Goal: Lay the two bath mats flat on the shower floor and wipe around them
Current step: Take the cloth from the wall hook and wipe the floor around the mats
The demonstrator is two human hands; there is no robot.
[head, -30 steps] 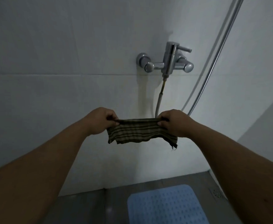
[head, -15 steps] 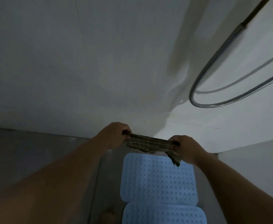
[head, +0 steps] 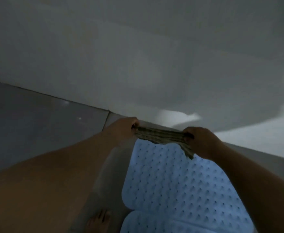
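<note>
Blue rubber is covering much of the lower right of the head view, where two mats are lying flat on the grey floor (head: 36, 132). One mat (head: 171, 179), the farther, is reaching toward the wall (head: 121, 56); a second mat (head: 180, 222), the nearer, is lying just behind it, and their rounded ends are meeting along a seam low in the frame. Both are showing rows of small dark dimples.

One cloth (head: 163, 136), dark with pale stripes, is hanging stretched above the far end of the farther mat. Two hands are holding it. A left hand (head: 123, 127) is pinching its left end with curled fingers; a right hand (head: 201, 142) is gripping its right end in a closed fist, with one loose corner of the cloth dangling below that fist. Two bare forearms are running from the lower corners up to the hands, the left one filling much of the lower left.

One bare foot (head: 99, 221) is standing on the floor just left of the nearer mat, its toes pointing toward the wall. Grout lines are crossing the floor beside the left forearm. One pale wall is filling the upper half, meeting the floor along a slanted edge; motion blur is softening its right side, so nothing more can be told there.
</note>
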